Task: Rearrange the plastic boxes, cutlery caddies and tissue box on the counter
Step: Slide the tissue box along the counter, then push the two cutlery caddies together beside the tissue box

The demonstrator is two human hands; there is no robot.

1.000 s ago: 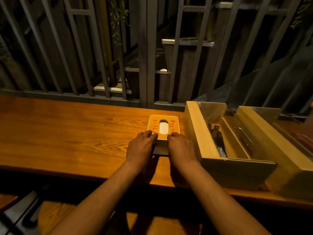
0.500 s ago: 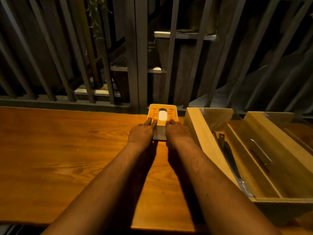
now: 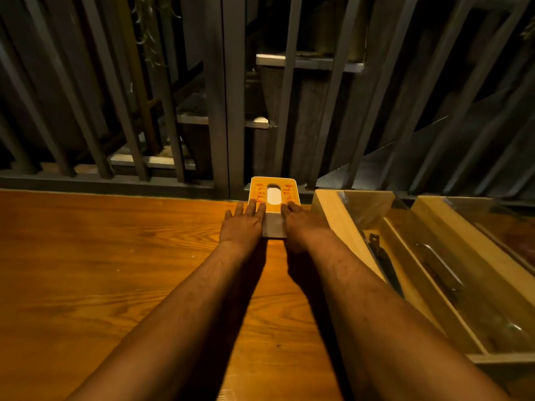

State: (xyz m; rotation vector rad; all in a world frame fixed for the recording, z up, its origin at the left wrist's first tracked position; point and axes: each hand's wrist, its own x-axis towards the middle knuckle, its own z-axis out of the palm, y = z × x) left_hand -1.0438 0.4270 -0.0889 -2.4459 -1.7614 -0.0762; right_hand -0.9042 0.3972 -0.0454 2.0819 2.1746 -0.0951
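Observation:
A small tissue box [image 3: 273, 195] with an orange top, red writing and a white oval slot stands at the far edge of the wooden counter [image 3: 115, 256], against the railing. My left hand [image 3: 241, 224] lies flat against its left side, fingers stretched onto the top. My right hand [image 3: 301, 225] presses its right side, fingertips on the top. A wooden cutlery caddy [image 3: 335, 224] with a clear lid sits just right of the box, holding cutlery [image 3: 382, 259] and a metal handle [image 3: 440, 264]. A second wooden caddy [image 3: 474, 241] lies beyond it.
A dark metal railing [image 3: 225, 111] with slanted bars runs along the counter's far edge. Behind it are concrete ledges [image 3: 307, 60] and hanging plants. The counter's left half is bare wood.
Both hands have pushed the tissue box away from me, from mid-counter to the far edge by the railing. The camera has leaned forward with them.

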